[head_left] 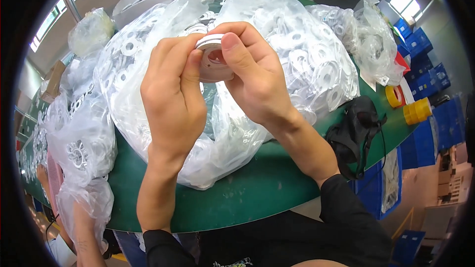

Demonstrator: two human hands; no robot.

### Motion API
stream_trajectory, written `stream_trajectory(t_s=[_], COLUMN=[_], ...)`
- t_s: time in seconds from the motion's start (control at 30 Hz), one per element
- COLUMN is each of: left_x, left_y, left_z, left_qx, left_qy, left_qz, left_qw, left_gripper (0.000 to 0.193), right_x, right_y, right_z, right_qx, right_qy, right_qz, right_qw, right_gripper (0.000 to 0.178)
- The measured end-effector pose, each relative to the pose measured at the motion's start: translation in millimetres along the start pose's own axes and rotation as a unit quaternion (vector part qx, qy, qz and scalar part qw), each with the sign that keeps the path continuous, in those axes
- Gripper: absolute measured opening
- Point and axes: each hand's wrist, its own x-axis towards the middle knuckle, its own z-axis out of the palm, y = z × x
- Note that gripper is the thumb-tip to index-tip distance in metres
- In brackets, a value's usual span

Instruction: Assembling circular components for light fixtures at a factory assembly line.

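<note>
White round part (210, 73): I see it held up above clear plastic bags (316, 64) of pale rings on a green table (237, 202)
Left hand (173, 76): nearly closed, thumb and fingertips pinching the part's left edge
Right hand (260, 76): curled, thumb and fingers gripping its right edge
Handling: I judge it light, stiff, perhaps slippery; I'd hold the outer rim

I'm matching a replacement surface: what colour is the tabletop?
The tabletop is dark green, best seen in the head view.
</note>
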Motion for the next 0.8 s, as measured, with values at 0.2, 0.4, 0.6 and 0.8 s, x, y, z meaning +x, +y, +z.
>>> stream_trajectory(t_s=[0.2,0.4,0.6,0.8], left_x=[-2.9,-4.5,-5.9,1.3], left_y=[0.4,1.2,-7.5,-15.6], left_z=[5.8,0.5,1.0,-12.1], left_qx=[0.016,-0.058,-0.137,-0.173], left_qy=[-0.006,-0.006,-0.044,0.069], left_qz=[0.028,-0.095,-0.228,-0.253], left_qw=[0.999,0.994,0.963,0.95], left_gripper=[0.011,0.006,0.012,0.02], right_x=[-1.3,-0.7,1.7,4.2], right_y=[1.8,9.5,17.6,5.2], right_z=[-4.0,-1.7,-2.0,-13.5], right_qx=[0.006,-0.091,-0.217,-0.283], right_qy=[0.047,0.062,0.107,-0.061], right_qz=[-0.008,-0.072,-0.065,0.012], right_qw=[0.999,0.991,0.968,0.957], right_gripper=[0.018,0.02,0.021,0.021])
